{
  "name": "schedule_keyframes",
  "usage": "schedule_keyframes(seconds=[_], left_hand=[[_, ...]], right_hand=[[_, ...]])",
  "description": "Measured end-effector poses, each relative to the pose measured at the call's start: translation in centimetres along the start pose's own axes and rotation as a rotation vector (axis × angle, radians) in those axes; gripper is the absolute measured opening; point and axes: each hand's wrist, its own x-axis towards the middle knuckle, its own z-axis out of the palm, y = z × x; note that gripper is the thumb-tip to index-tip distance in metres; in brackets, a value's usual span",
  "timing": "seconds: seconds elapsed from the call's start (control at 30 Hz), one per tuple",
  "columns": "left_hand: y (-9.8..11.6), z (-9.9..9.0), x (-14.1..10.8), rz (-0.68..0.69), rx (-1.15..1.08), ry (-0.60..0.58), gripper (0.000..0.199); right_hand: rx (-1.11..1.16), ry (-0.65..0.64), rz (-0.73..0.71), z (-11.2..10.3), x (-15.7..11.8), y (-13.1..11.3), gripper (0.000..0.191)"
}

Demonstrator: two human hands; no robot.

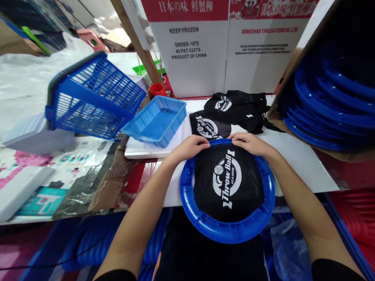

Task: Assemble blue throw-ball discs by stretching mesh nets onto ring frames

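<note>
A blue plastic ring (227,230) lies tilted at the table's front edge, its near side over my lap. Black mesh fabric (252,183) printed "Throw Ball" fills its middle. On the far rim, left of centre, my left hand (195,146) pinches the ring and fabric edge between thumb and fingers. Just to the right, my right hand (247,143) grips the same rim, thumb inside and fingers over the top. Beyond my hands, more black printed mesh pieces (234,109) lie in a loose pile.
At right, a tipped carton (281,121) holds several stacked blue rings (310,117). A light blue tray (164,121) and a blue basket (93,93) stand to the left. Behind is a large white carton (199,70). More blue rings (96,246) sit under the table.
</note>
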Motion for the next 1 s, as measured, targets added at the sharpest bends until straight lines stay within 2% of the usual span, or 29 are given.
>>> schedule_keyframes(seconds=[0.13, 0.37, 0.53, 0.67, 0.8, 1.0], left_hand=[[0.1, 0.2, 0.0, -0.004, 0.028, 0.003, 0.022], [-0.3, -0.1, 0.1, -0.003, -0.036, -0.018, 0.021], [-0.3, 0.0, 0.2, -0.031, -0.063, 0.0, 0.018], [0.3, 0.6, 0.1, -0.057, 0.006, 0.042, 0.02], [0.6, 0.8, 0.1, -0.08, 0.044, 0.073, 0.021], [0.6, 0.8, 0.2, -0.087, 0.037, 0.049, 0.021]], right_hand=[[-0.048, -0.017, 0.017, -0.2, 0.1, 0.0, 0.02], [-0.006, -0.087, 0.009, -0.8, 0.3, 0.3, 0.022], [-0.133, 0.007, -0.058, -0.2, 0.1, 0.1, 0.019], [-0.203, 0.032, -0.073, 0.1, -0.1, -0.3, 0.02], [-0.198, 0.012, -0.048, -0.3, -0.1, -0.4, 0.018], [-0.188, -0.063, -0.025, -1.0, -0.1, -0.7, 0.019]])
